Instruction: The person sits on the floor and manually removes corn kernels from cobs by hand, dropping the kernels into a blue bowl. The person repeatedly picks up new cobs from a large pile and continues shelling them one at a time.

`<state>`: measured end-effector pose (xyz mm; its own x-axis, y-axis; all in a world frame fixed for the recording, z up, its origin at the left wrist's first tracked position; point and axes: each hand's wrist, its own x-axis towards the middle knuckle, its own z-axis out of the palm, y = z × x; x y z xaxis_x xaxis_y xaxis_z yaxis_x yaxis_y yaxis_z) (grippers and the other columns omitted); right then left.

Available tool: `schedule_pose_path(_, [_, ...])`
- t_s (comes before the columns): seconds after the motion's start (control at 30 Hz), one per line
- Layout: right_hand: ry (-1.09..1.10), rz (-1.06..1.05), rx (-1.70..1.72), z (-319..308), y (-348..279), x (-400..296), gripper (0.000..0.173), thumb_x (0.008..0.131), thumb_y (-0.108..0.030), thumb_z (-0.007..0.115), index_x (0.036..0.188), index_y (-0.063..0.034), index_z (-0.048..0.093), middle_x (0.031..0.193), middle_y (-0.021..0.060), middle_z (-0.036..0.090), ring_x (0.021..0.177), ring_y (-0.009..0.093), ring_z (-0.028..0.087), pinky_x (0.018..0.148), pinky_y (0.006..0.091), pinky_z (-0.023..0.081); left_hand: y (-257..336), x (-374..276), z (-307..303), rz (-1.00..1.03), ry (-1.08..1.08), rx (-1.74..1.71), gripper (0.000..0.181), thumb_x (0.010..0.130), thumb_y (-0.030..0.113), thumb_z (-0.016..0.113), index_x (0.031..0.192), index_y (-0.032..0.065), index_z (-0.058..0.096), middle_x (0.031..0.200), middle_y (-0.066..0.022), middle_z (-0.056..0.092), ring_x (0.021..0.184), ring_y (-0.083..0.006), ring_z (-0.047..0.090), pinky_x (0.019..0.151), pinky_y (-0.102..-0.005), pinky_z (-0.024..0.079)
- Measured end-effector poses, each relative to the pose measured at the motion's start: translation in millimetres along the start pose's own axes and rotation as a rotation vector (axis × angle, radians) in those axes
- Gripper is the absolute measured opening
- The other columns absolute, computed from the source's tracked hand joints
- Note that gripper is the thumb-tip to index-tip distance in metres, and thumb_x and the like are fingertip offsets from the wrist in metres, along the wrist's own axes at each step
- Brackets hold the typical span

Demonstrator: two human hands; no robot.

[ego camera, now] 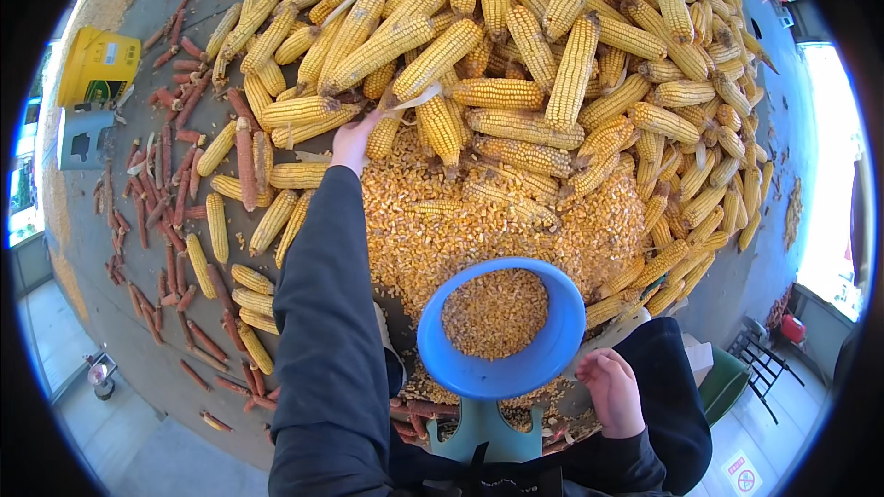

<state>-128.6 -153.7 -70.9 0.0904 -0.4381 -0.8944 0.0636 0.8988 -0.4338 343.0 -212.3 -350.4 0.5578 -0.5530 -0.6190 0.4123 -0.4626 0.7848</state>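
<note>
My left hand [353,143] reaches forward to the near side of a heap of yellow corn ears [587,34]. Its fingers close around the butt end of one ear of corn [438,59], where a strip of pale husk hangs; the fingertips are partly hidden. My right hand [611,390] is empty, with loosely curled fingers, just right of a blue plastic basin [501,386]. Corn kernels [494,310] lie inside the basin. Beyond it spreads a bed of loose kernels [428,255], with a few ears partly sunk in it.
Many stripped reddish cobs [183,186] litter the grey floor on the left. A yellow bucket [100,69] stands farther left. Close before me is a pale green plastic stool [483,431]. A black metal frame [756,366] and a red container [793,328] are at right.
</note>
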Motion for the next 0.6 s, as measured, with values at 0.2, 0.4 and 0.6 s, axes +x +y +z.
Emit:
schedule_pose_path(0.2, [0.004,-0.030,0.008,-3.1,1.2,-9.0,0.015,0.084,-0.010,0.041,0.087,0.0004,0.052,0.080,0.0093,0.055,0.075,0.019,0.053,0.073,0.0303,0.041,11.1,-34.2,48.9,0.240,0.047,0.858,0.047,0.062,0.031,0.072,0.089,-0.0053,0.059,0.079,-0.0169,0.062,0.072,-0.0247,0.060,0.069,-0.0324,0.046])
schedule_pose_path(0.4, [-0.183,-0.072,0.028,0.6,-4.9,-48.6,0.016,0.085,-0.009,0.042,0.090,0.0008,0.053,0.085,0.0078,0.056,0.083,0.018,0.052,0.080,0.0299,0.039,34.1,-114.2,14.4,0.159,-0.038,0.860,0.049,0.061,0.028,0.072,0.096,-0.0045,0.059,0.086,-0.0157,0.063,0.077,-0.0240,0.060,0.075,-0.0301,0.045])
schedule_pose_path(0.6, [-0.345,-0.234,-0.070,-3.5,-6.9,-101.7,0.017,0.085,-0.009,0.042,0.092,0.0018,0.053,0.086,0.0088,0.056,0.083,0.018,0.052,0.078,0.0296,0.040,121.3,-247.1,6.2,0.062,-0.462,0.687,0.044,0.067,0.018,0.071,0.103,-0.0010,0.055,0.096,-0.0125,0.058,0.089,-0.0203,0.056,0.076,-0.0306,0.045])
